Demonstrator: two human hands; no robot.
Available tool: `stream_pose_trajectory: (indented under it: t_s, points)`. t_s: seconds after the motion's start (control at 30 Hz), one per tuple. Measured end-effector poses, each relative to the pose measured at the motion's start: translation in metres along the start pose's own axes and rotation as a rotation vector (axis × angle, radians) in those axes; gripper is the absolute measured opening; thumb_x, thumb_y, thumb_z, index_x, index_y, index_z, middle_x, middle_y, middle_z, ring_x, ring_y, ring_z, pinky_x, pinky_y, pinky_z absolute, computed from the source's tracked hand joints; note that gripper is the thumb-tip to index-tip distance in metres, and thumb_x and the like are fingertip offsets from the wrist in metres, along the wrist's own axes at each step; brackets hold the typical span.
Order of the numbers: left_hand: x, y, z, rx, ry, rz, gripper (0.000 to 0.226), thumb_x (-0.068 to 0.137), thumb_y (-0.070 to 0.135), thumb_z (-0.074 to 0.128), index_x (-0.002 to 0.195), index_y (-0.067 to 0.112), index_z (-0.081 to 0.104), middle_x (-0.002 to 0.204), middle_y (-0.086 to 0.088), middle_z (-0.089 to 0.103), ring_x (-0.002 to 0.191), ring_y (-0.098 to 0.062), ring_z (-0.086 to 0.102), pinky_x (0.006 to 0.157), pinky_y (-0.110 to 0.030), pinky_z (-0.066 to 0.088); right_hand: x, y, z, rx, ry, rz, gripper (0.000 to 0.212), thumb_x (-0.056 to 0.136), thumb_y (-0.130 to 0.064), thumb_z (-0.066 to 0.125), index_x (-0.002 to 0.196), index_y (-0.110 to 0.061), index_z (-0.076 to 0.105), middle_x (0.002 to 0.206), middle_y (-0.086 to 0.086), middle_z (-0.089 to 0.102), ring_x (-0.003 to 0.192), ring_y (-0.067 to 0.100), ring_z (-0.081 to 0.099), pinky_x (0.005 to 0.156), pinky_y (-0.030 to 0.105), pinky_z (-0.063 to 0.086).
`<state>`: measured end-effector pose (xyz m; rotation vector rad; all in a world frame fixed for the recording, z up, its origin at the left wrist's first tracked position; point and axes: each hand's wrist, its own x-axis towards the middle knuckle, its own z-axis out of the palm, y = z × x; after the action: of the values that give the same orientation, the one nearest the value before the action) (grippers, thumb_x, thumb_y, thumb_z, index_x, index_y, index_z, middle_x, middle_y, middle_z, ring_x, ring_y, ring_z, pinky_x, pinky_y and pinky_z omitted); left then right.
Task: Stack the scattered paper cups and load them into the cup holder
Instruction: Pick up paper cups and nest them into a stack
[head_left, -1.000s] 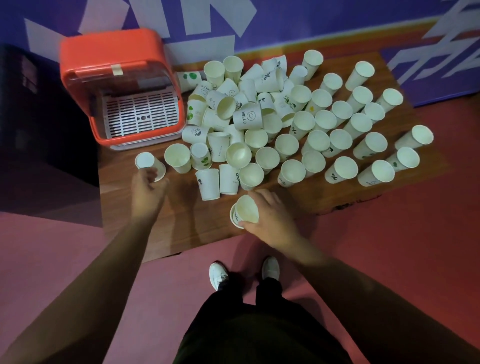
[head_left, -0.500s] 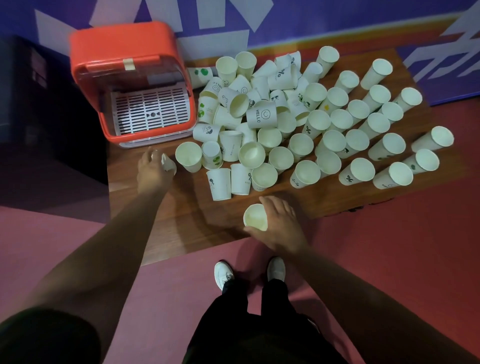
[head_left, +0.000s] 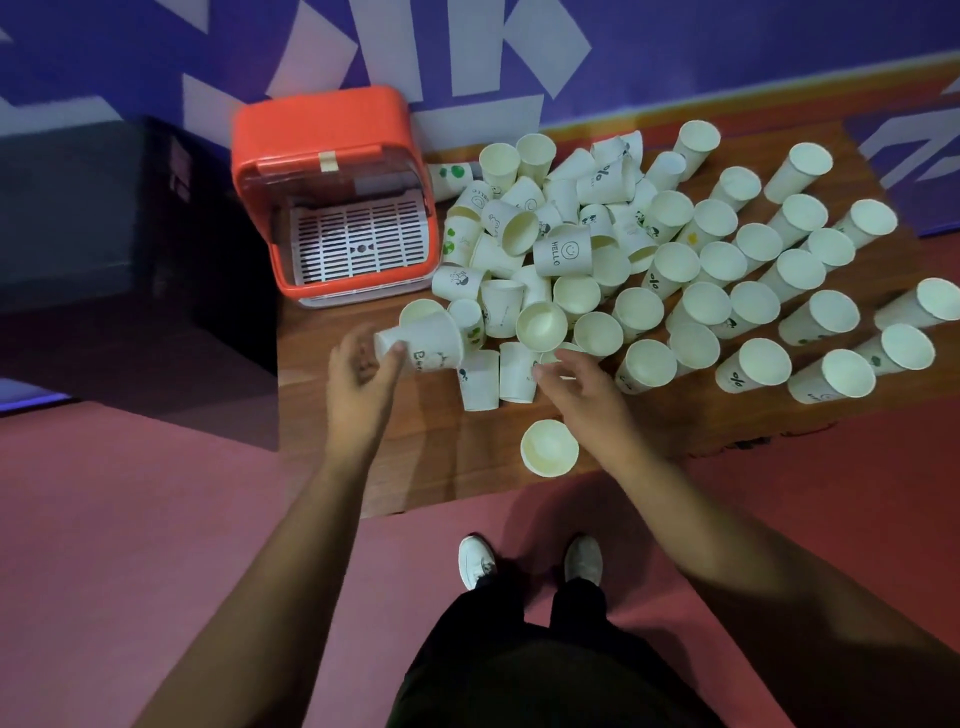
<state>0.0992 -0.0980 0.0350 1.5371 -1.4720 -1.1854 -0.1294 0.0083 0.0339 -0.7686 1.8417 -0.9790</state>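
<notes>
The paper cups (head_left: 675, 265) cover the rear and right of a wooden table (head_left: 447, 452): upright in loose rows at right, heaped and tipped over one another at centre. The heap crowds the right side of the orange cup holder (head_left: 322, 130), which stands at the table's rear left corner, a white slotted grille visible inside it. A lone cup (head_left: 549, 448) stands upright near the front edge, apart from the rest. A dark cabinet (head_left: 104, 234) adjoins the table at left; a purple wall (head_left: 675, 52) with white shapes rises behind; red floor (head_left: 156, 519) and white shoes (head_left: 475, 561) lie below.

We count one holder, one table, two hands and two shoes. The cups number several dozen, and the overlapping heap prevents an exact count.

The left hand (head_left: 363, 371) grips a tilted cup (head_left: 423, 340) near its base, thumb across the side, just before the holder's front right corner; the remaining fingers are blurred. The right hand (head_left: 587, 400) holds nothing. Its fingers (head_left: 576, 364) are spread and lightly bent over the nearest cups of the heap, and we cannot tell whether the tips touch them. The lone cup sits just beside this wrist.
</notes>
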Motion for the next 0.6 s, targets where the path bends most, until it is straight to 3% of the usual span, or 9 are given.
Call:
stream_pose_trajectory:
  t_s: [0.07, 0.17, 0.27, 0.37, 0.43, 0.53, 0.6]
  points:
    - [-0.018, 0.007, 0.016, -0.169, -0.146, -0.031, 0.033, 0.094, 0.027, 0.070, 0.125, 0.018, 0.062, 0.113, 0.003, 0.065, 0.094, -0.001, 0.062, 0.088, -0.026, 0.053, 0.000, -0.009, 0.001, 0.249, -0.088, 0.075, 0.065, 0.076, -0.063, 0.068, 0.126, -0.023, 0.057, 0.124, -0.002, 0.064, 0.109, 0.014, 0.066, 0.100, 0.042, 0.051]
    - [-0.037, 0.012, 0.041, -0.288, -0.303, -0.059, 0.031, 0.092, 0.010, 0.072, 0.121, 0.013, 0.063, 0.099, 0.010, 0.065, 0.090, -0.003, 0.060, 0.089, -0.027, 0.051, -0.005, -0.018, -0.003, 0.453, -0.167, 0.058, 0.022, 0.094, -0.035, 0.062, 0.111, -0.021, 0.063, 0.117, 0.007, 0.066, 0.104, 0.026, 0.069, 0.096, 0.042, 0.053]
    - [-0.039, 0.012, 0.054, -0.324, -0.400, -0.057, 0.040, 0.085, 0.018, 0.078, 0.121, 0.013, 0.063, 0.104, 0.002, 0.061, 0.092, -0.005, 0.058, 0.085, -0.025, 0.052, -0.006, -0.014, -0.014, 0.468, -0.079, 0.063, 0.026, 0.093, -0.026, 0.065, 0.116, -0.014, 0.063, 0.117, 0.008, 0.066, 0.108, 0.027, 0.067, 0.095, 0.044, 0.054]
    - [-0.033, 0.009, 0.063, -0.312, -0.536, -0.036, 0.050, 0.076, 0.031, 0.081, 0.120, 0.014, 0.063, 0.117, -0.018, 0.062, 0.106, -0.021, 0.061, 0.093, -0.040, 0.055, -0.004, -0.003, -0.028, 0.462, -0.051, 0.108, 0.041, 0.082, -0.037, 0.073, 0.117, -0.016, 0.066, 0.121, 0.006, 0.067, 0.115, 0.024, 0.063, 0.094, 0.042, 0.055]
    - [-0.029, 0.010, 0.067, -0.271, -0.618, -0.006, 0.055, 0.075, 0.034, 0.081, 0.122, 0.013, 0.062, 0.117, -0.011, 0.065, 0.110, -0.021, 0.061, 0.097, -0.045, 0.053, -0.005, 0.002, -0.034, 0.414, -0.059, 0.092, 0.047, 0.077, -0.043, 0.073, 0.116, -0.017, 0.068, 0.118, 0.005, 0.069, 0.113, 0.023, 0.065, 0.092, 0.042, 0.055]
    - [-0.005, 0.007, 0.067, -0.153, -0.578, 0.047, 0.055, 0.078, 0.038, 0.080, 0.126, 0.020, 0.062, 0.118, 0.003, 0.063, 0.112, -0.010, 0.060, 0.098, -0.033, 0.049, -0.009, 0.005, -0.038, 0.249, 0.011, 0.029, 0.052, 0.071, -0.050, 0.073, 0.114, -0.021, 0.069, 0.112, -0.002, 0.071, 0.105, 0.015, 0.067, 0.090, 0.038, 0.056]
    - [0.023, -0.002, 0.062, -0.046, -0.376, 0.058, 0.046, 0.084, 0.031, 0.079, 0.125, 0.020, 0.061, 0.123, 0.002, 0.060, 0.110, -0.008, 0.059, 0.096, -0.027, 0.049, -0.014, 0.008, -0.039, 0.074, 0.039, -0.045, 0.055, 0.068, -0.050, 0.074, 0.116, -0.024, 0.065, 0.115, -0.004, 0.067, 0.105, 0.011, 0.064, 0.087, 0.030, 0.053]
